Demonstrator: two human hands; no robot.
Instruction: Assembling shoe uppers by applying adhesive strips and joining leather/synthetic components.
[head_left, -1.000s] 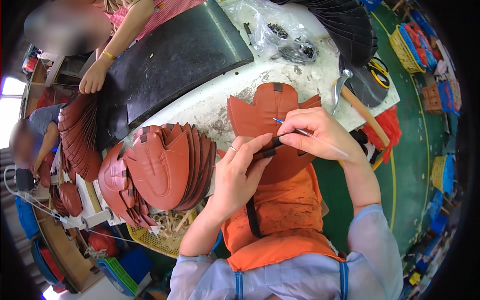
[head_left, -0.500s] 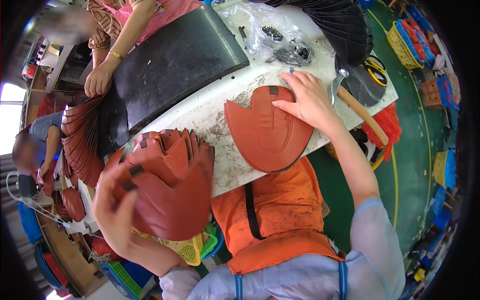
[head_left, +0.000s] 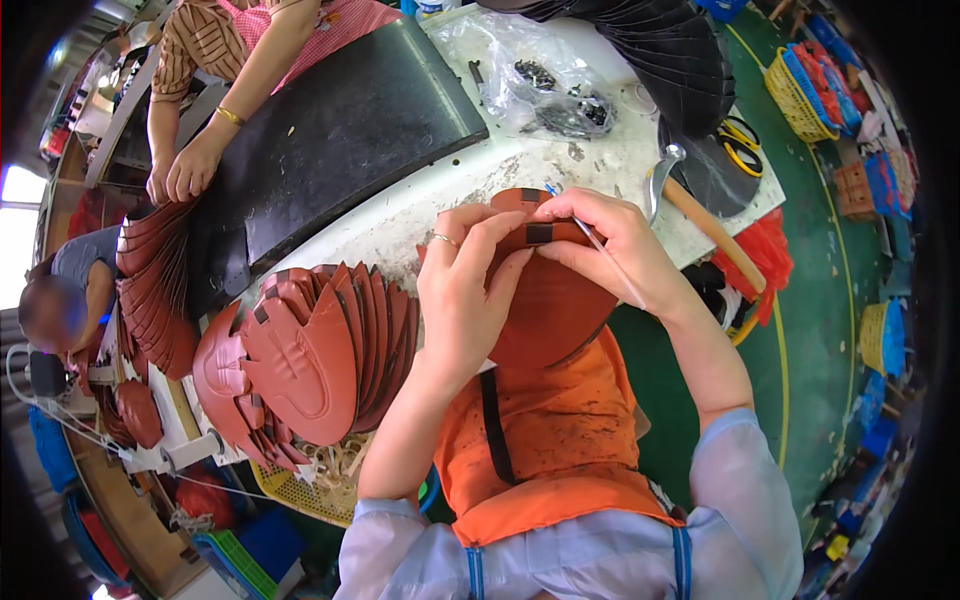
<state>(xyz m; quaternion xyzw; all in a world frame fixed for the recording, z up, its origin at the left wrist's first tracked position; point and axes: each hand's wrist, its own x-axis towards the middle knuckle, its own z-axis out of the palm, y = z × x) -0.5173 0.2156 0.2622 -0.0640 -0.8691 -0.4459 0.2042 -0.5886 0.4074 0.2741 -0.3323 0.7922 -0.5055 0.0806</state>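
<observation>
Left hand and right hand gripped red-brown piece between fingers, either side of dark patch, above bench, probably to steady its rim. Right hand also held pen, seemingly for readiness. Stack of similar pieces lay left, presumably handy.

Yellow-handled scissors near a wooden-handled hammer

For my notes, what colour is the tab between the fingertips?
The tab is very dark, near black; the head view shows it best.
</observation>
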